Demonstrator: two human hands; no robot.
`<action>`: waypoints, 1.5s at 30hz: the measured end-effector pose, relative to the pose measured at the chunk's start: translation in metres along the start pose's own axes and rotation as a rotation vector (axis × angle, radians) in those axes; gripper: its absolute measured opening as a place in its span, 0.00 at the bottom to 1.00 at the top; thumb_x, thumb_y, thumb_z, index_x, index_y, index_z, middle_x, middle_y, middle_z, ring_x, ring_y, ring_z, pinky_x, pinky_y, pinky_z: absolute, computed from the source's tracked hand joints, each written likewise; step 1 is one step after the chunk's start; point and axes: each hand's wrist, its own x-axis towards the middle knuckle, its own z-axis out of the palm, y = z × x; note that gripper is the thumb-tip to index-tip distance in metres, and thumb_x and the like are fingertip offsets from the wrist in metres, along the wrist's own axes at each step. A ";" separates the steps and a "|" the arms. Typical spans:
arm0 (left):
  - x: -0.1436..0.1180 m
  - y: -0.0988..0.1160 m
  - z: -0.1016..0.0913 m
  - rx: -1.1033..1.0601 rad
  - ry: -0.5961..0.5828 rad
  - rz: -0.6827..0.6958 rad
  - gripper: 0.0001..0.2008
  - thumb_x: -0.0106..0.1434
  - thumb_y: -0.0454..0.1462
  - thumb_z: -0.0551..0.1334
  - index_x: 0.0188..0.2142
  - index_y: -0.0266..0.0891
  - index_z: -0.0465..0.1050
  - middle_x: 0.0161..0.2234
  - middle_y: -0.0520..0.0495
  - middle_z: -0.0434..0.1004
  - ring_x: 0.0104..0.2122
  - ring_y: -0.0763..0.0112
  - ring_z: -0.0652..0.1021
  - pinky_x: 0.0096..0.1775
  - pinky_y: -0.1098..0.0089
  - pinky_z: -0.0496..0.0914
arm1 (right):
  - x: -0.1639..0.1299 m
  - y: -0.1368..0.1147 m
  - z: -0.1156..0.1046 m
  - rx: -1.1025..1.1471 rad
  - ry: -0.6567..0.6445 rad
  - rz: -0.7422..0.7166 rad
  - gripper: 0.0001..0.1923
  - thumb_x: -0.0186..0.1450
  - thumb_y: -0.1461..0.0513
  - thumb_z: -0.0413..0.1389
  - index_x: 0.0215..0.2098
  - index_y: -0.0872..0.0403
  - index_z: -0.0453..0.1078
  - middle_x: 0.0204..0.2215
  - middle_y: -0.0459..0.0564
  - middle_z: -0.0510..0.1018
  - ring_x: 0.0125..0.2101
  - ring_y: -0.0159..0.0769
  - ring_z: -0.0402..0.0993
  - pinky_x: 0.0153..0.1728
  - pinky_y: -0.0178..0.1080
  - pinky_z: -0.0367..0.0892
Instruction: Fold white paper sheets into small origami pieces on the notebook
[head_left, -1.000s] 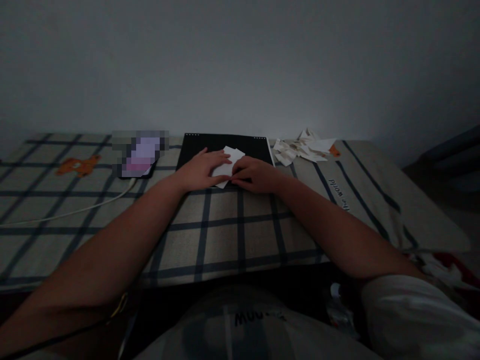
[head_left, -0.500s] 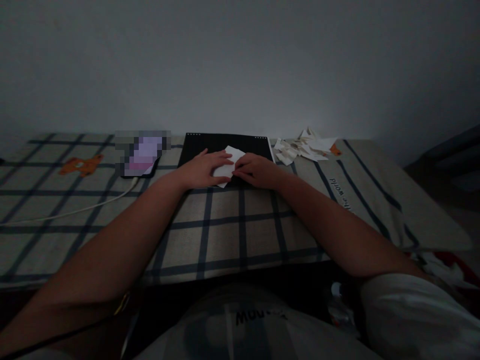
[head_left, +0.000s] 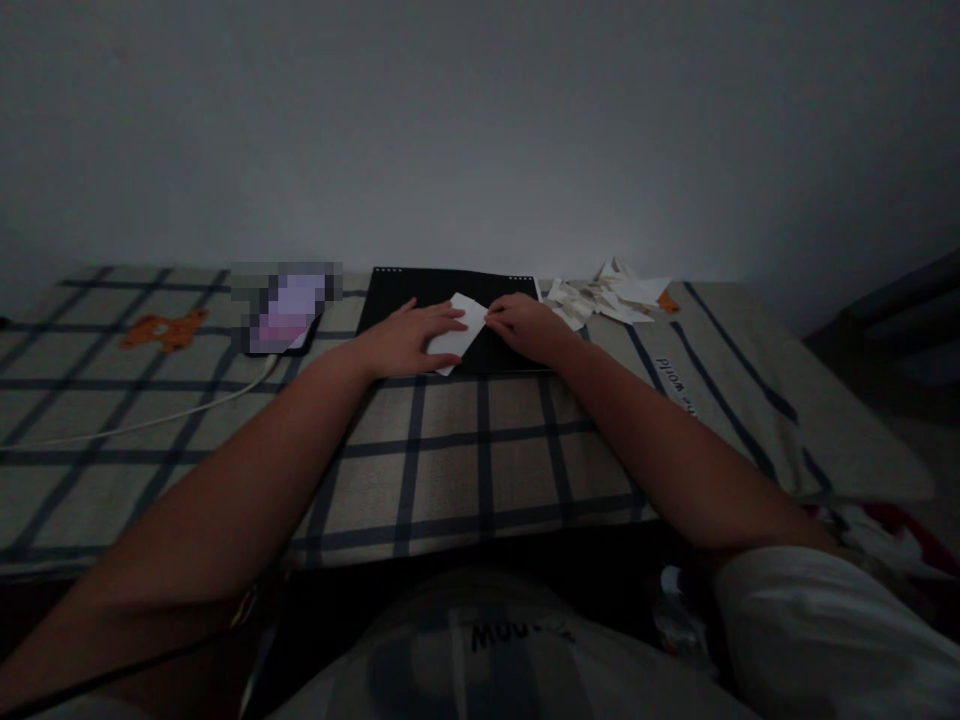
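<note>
1. Checked cloth [head_left: 480, 450]: spread over the surface, dark grid lines.
2. Black pad [head_left: 450, 295]: at 12 o'clock on the cloth.
3. Paper scraps [head_left: 607, 295]: heap at 1 o'clock, just beside the pad.
4. Left hand [head_left: 405, 340]: flat, fingers spread, pressing the white paper down.
5. Right hand [head_left: 529, 325]: fingertips pinching the paper's right edge.
6. White paper [head_left: 459, 330]: folded, on the pad, between both hands.

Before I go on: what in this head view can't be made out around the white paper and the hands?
- White paper: its left part is under the left hand; folds unreadable in the dim light.
- Right hand: fingertips at the paper's edge; a pinch cannot be confirmed.
- Phone: screen blurred.
- Paper scraps: too small and dark to count.
- Black pad: near edge hidden by both hands.
</note>
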 end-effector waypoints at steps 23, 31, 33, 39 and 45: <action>-0.006 -0.004 0.001 0.032 0.170 0.182 0.25 0.65 0.42 0.59 0.57 0.40 0.84 0.61 0.42 0.84 0.62 0.53 0.80 0.65 0.54 0.73 | -0.007 -0.006 -0.005 -0.012 -0.050 -0.132 0.18 0.75 0.60 0.59 0.61 0.52 0.81 0.63 0.58 0.81 0.63 0.50 0.76 0.65 0.53 0.70; -0.007 -0.008 0.000 -0.010 0.265 0.129 0.27 0.69 0.53 0.60 0.57 0.40 0.84 0.59 0.40 0.85 0.58 0.51 0.83 0.61 0.54 0.76 | -0.008 -0.015 -0.017 -0.127 -0.087 -0.062 0.18 0.79 0.58 0.53 0.49 0.56 0.85 0.46 0.59 0.88 0.47 0.46 0.81 0.47 0.44 0.70; -0.007 -0.010 -0.001 -0.049 0.279 0.119 0.26 0.70 0.52 0.59 0.55 0.41 0.85 0.54 0.41 0.88 0.54 0.52 0.85 0.57 0.56 0.77 | -0.009 -0.013 -0.017 -0.093 -0.030 -0.030 0.17 0.78 0.58 0.54 0.50 0.56 0.84 0.45 0.58 0.87 0.45 0.45 0.81 0.45 0.43 0.69; -0.005 -0.013 0.004 -0.302 0.471 -0.088 0.24 0.72 0.50 0.60 0.51 0.38 0.87 0.44 0.42 0.90 0.43 0.56 0.86 0.47 0.62 0.79 | -0.008 -0.001 -0.014 0.140 0.209 -0.062 0.16 0.77 0.53 0.58 0.51 0.53 0.83 0.48 0.55 0.87 0.48 0.45 0.81 0.52 0.45 0.71; -0.003 -0.008 0.001 -0.552 0.463 -0.221 0.26 0.67 0.50 0.68 0.58 0.38 0.84 0.50 0.40 0.89 0.42 0.59 0.84 0.45 0.63 0.79 | -0.005 -0.001 -0.012 0.287 0.246 0.101 0.15 0.73 0.56 0.60 0.52 0.54 0.83 0.44 0.53 0.88 0.38 0.42 0.79 0.42 0.43 0.72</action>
